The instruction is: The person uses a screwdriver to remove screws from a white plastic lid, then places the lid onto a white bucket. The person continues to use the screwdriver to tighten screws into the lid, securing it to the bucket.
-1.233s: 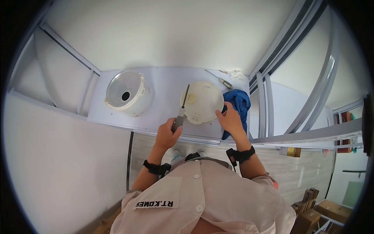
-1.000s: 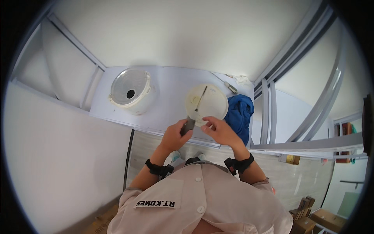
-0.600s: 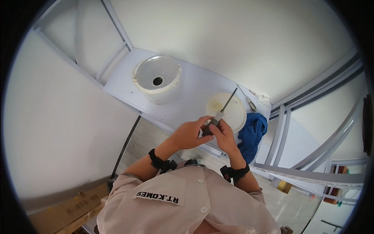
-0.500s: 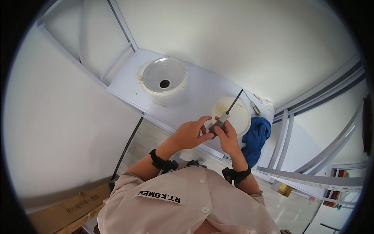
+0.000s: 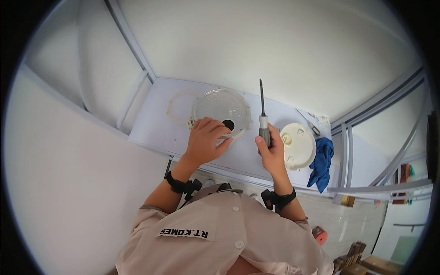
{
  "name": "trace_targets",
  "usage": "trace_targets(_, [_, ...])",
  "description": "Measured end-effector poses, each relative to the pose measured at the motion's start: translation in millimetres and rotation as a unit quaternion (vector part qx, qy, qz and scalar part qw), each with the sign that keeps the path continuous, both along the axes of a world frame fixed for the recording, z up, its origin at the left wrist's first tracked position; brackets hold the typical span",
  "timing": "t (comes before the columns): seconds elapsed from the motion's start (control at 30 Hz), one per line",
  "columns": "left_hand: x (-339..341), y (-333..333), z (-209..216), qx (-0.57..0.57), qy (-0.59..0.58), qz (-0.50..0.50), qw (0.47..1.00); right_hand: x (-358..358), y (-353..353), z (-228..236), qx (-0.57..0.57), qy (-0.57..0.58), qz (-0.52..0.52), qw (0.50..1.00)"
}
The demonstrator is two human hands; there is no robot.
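Note:
The round white body of a rice cooker [image 5: 219, 103], with a silvery inside and a dark round hole, stands on the table. My left hand [image 5: 206, 141] bends its fingers over the near rim, its thumb to the right; the fingertips are partly hidden. Upright in my right hand [image 5: 272, 149] is a screwdriver [image 5: 263, 120] with a grey and white handle, its dark shaft pointing away from me. That hand is closed round the handle, between the cooker body and a round cream lid [image 5: 305, 149] lying on the table.
On the left of the light table [image 5: 151, 133] lies a pale ring [image 5: 169, 107]. A second screwdriver [image 5: 313, 127] rests beyond the lid, near a crumpled white scrap [image 5: 322, 120]. A blue cloth [image 5: 322, 162] hangs over the right edge. Metal frame posts [image 5: 347, 156] stand at the right.
My hands have parted: the left went from the screwdriver to the cooker's rim, while the right keeps the screwdriver, now more upright. The cooker body sits farther right on the table. The view has shifted.

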State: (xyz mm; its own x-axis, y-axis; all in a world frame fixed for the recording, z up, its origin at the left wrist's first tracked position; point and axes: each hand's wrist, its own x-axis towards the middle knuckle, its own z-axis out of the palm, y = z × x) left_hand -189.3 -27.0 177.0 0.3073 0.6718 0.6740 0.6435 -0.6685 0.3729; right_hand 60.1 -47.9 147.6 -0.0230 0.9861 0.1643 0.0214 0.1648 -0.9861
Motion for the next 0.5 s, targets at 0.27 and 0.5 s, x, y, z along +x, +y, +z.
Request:
trace_targets(0.27, [-4,34,-13,-0.083,0.053,-0.046,0.994,-47,3,4,0.082,0.045,-0.158,0.983])
trace_targets(0.5, [-11,43,-25,-0.047,0.05,-0.114,0.991,-44,-6,12,0.108,0.014,-0.219,0.97])
